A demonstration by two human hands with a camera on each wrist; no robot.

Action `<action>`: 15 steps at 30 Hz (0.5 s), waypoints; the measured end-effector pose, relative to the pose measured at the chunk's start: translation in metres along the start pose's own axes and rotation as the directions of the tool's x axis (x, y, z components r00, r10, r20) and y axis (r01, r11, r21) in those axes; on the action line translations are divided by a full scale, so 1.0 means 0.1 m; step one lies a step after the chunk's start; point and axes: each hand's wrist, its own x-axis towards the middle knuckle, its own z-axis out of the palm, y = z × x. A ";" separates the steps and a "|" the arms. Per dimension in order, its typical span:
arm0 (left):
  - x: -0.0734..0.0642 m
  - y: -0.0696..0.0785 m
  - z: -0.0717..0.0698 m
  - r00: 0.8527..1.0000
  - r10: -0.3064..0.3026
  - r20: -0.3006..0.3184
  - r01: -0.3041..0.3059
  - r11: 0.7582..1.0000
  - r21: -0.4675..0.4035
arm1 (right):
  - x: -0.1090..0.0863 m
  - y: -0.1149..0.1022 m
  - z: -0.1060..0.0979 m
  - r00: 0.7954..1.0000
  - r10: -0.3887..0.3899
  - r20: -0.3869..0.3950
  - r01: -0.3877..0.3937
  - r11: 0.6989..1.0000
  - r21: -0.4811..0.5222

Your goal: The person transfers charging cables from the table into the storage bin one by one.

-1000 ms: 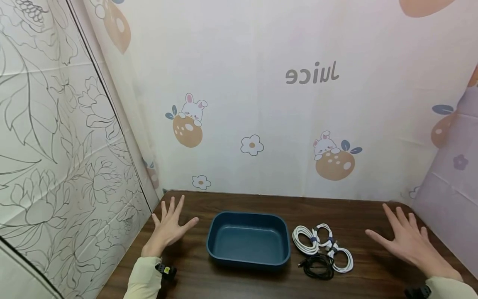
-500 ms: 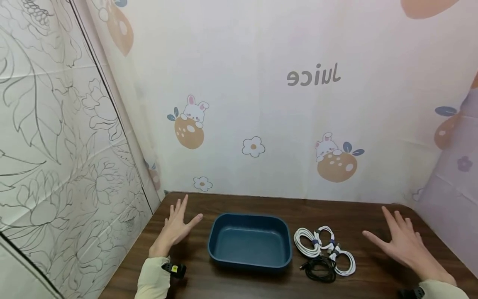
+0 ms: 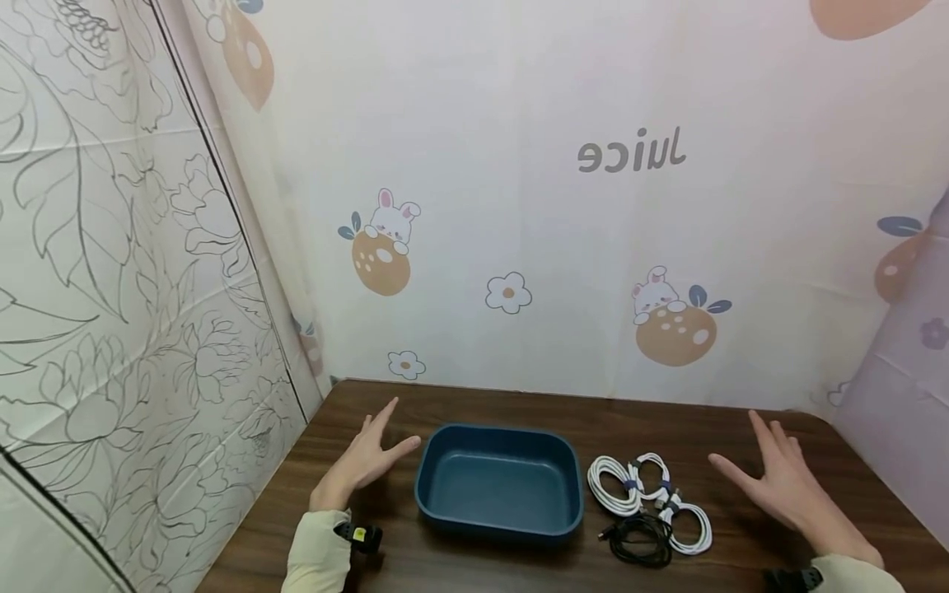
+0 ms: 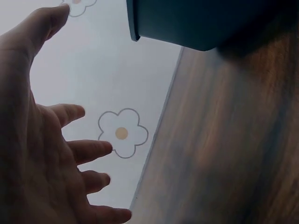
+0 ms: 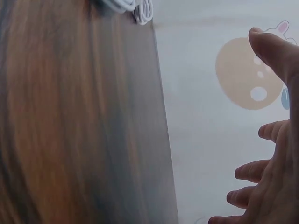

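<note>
My left hand (image 3: 363, 461), fingers spread and holding nothing, hovers just left of a dark blue rectangular tray (image 3: 500, 525). In the left wrist view the side of the tray (image 4: 187, 23) shows above the thumb and fingers. My right hand (image 3: 786, 486) is also spread and holds nothing, off to the right of several coiled cables. Two bundles of white cable (image 3: 610, 487) with dark ties lie beside the tray, along with another white coil (image 3: 701, 543) nearer the front. A black cable coil (image 3: 643, 557) overlaps the white ones at its edge.
A dark brown wooden table (image 3: 549, 570) bears everything. A pale printed curtain (image 3: 474, 165) rises behind its far edge. A floral sheet (image 3: 148, 329) hangs along the left side, and a lilac sheet (image 3: 915, 362) at the right.
Both hands have moved inward, the left one toward the tray and the right one toward the cables. The tray and cables stay in place on the table; the view has shifted slightly.
</note>
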 end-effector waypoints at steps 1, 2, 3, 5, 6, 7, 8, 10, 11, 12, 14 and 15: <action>0.00 0.01 0.01 1.000 0.002 0.002 -0.002 1.000 -0.002 | 0.00 -0.01 0.01 1.000 0.001 0.000 -0.001 1.000 0.003; 0.00 0.03 0.01 1.000 0.004 0.003 -0.004 1.000 -0.003 | 0.01 -0.02 0.01 1.000 0.002 0.001 -0.002 1.000 0.005; 0.01 0.04 0.02 1.000 0.004 0.005 -0.004 1.000 -0.006 | 0.02 -0.03 0.02 1.000 0.004 0.003 -0.004 1.000 0.005; 0.00 0.06 0.03 1.000 0.004 0.006 -0.004 1.000 -0.010 | 0.03 -0.05 0.03 1.000 0.010 0.005 -0.010 1.000 0.002; 0.00 0.07 0.03 1.000 0.005 0.010 -0.005 1.000 -0.016 | 0.04 -0.06 0.04 1.000 0.011 0.004 -0.011 1.000 0.002; 0.00 0.08 0.03 1.000 0.007 0.015 -0.007 1.000 -0.022 | 0.05 -0.07 0.04 1.000 0.008 0.004 -0.008 1.000 0.006; 0.00 0.09 0.03 1.000 0.008 0.018 -0.008 1.000 -0.026 | 0.05 -0.08 0.05 1.000 0.007 0.004 -0.007 1.000 0.011; 0.00 0.11 0.03 1.000 0.008 0.020 -0.008 0.999 -0.034 | 0.06 -0.11 0.05 1.000 0.003 0.006 -0.004 1.000 0.023; 0.00 0.12 0.02 1.000 0.009 0.022 -0.008 0.999 -0.037 | 0.06 -0.12 0.05 1.000 0.002 0.009 -0.002 1.000 0.030; -0.01 0.12 0.02 1.000 0.012 0.020 -0.011 0.999 -0.034 | 0.07 -0.13 0.05 1.000 0.000 0.010 0.000 0.999 0.037; -0.01 0.14 0.01 1.000 0.016 0.019 -0.015 1.000 -0.021 | 0.08 -0.16 0.05 1.000 -0.002 0.011 0.001 0.999 0.047; -0.01 0.15 0.01 1.000 0.022 0.020 -0.021 1.000 -0.014 | 0.08 -0.17 0.05 1.000 -0.004 0.010 0.004 0.999 0.051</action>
